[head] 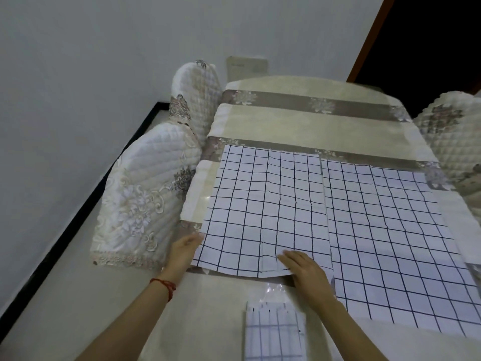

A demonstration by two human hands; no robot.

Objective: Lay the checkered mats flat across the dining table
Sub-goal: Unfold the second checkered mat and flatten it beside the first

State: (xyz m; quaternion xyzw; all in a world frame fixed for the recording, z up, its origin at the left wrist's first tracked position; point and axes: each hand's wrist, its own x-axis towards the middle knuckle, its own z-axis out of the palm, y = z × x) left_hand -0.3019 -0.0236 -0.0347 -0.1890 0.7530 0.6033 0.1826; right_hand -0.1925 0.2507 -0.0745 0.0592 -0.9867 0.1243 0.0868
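Two white checkered mats with dark grid lines lie spread side by side on the dining table [299, 126]. The left mat [260, 204] shows fold creases; the right mat [390, 230] lies beside it, their edges meeting. My left hand [186, 250] touches the left mat's near left corner with straight fingers. My right hand [304, 269] presses flat on that mat's near edge. A packet of folded checkered mats [274, 332] in clear wrap lies on the table close to me.
The table wears a cream cloth with brown floral bands. Quilted white chair covers stand at the left [145, 204] and the right [450, 142]. A white wall and black skirting run along the left; a dark doorway [429, 48] is at the back right.
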